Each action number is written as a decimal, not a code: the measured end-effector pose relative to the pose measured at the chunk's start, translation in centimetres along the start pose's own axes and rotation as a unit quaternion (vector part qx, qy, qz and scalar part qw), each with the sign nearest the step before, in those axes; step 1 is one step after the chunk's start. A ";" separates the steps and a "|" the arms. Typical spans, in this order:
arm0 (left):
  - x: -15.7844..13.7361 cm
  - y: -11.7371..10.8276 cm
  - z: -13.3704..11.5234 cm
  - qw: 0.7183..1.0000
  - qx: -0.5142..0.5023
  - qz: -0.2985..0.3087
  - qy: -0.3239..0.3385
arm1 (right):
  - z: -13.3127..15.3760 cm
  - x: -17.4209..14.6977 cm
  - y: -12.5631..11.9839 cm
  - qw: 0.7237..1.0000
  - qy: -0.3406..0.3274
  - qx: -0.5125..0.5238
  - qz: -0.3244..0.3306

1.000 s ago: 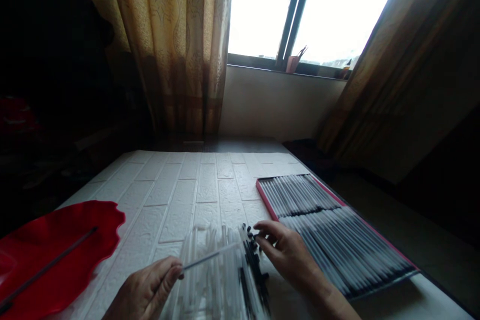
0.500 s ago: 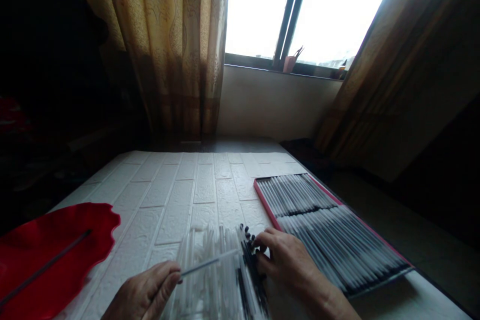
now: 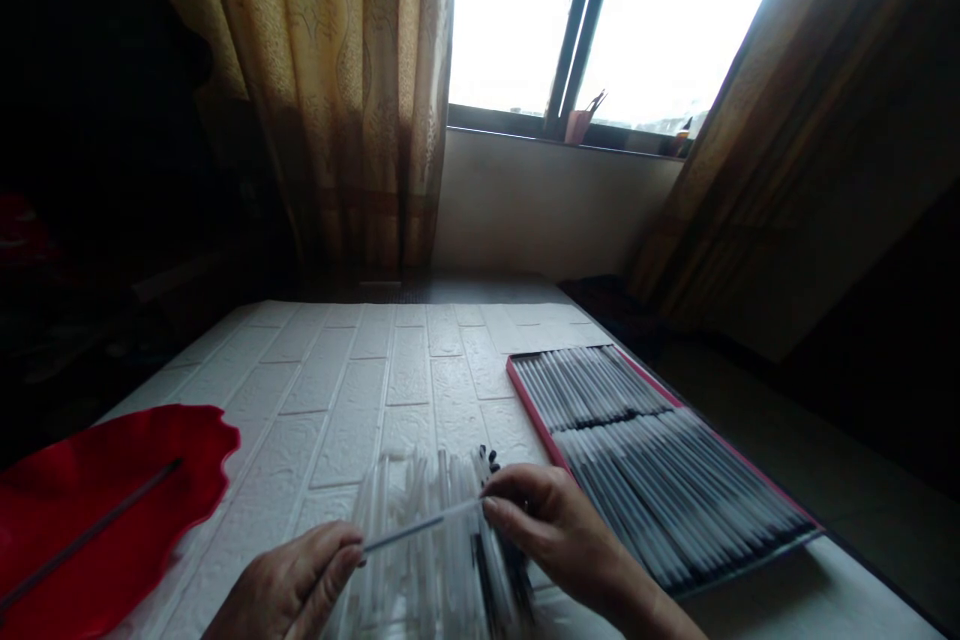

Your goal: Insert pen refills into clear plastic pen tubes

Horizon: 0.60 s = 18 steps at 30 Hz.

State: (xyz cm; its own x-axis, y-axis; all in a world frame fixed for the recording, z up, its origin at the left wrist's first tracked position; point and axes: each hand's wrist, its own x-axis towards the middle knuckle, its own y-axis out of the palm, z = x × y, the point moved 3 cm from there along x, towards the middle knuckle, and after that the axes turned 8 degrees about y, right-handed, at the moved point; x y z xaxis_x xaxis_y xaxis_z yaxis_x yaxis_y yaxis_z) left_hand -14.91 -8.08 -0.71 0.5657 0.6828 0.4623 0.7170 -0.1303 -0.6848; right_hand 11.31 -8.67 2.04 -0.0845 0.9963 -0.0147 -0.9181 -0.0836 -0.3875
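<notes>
My left hand (image 3: 300,575) is closed on one end of a clear pen barrel (image 3: 424,526), which slants up to the right. At the barrel's other end my right hand (image 3: 544,525) is closed, thumb and forefinger pinched together; any small part between them is hidden. Under the barrel lies a pile of clear pen tubes (image 3: 405,580). Right beside them are slim black-ended pen parts (image 3: 486,580), partly covered by my right hand. A shallow red-edged box (image 3: 534,408) to the right holds two rows of pens (image 3: 675,480) packed side by side.
On the left a red scalloped dish (image 3: 150,530) holds one thin pen-like stick (image 3: 90,538). White brick-patterned covering (image 3: 345,380) lies over the table. Behind it are curtains (image 3: 337,100) and a window, with a small pink pot (image 3: 577,127) on the sill.
My right hand has moved left and slightly up from the black-ended parts to the barrel's far end. My left hand has stayed still, holding the barrel.
</notes>
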 end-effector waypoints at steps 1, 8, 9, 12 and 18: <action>0.0 -0.1 0.0 1.000 0.002 -0.004 -0.001 | -0.1 0.1 -0.2 0.999 0.006 0.038 -0.013; -0.1 -0.6 0.2 0.997 0.030 -0.062 -0.028 | -1.9 1.0 -3.9 0.904 0.060 0.353 -0.236; -0.1 -0.7 0.2 0.996 0.037 -0.071 -0.035 | -2.1 1.1 -4.3 0.892 0.054 0.365 -0.260; -0.1 -0.9 0.4 0.994 0.052 -0.086 -0.049 | -2.2 1.2 -4.3 0.910 0.035 0.305 -0.278; -0.5 -0.6 0.5 0.993 0.066 -0.098 -0.014 | -1.6 1.4 -0.6 0.988 0.038 0.099 -0.115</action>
State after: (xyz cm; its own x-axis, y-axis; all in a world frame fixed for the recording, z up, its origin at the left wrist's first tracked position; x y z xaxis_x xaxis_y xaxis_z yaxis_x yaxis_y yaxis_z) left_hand -15.81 -7.95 -0.77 0.4075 0.7051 0.5803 0.7515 0.1021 -0.6518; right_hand 12.33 -7.19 0.73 0.1576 0.9873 -0.0195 -0.9679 0.1506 -0.2012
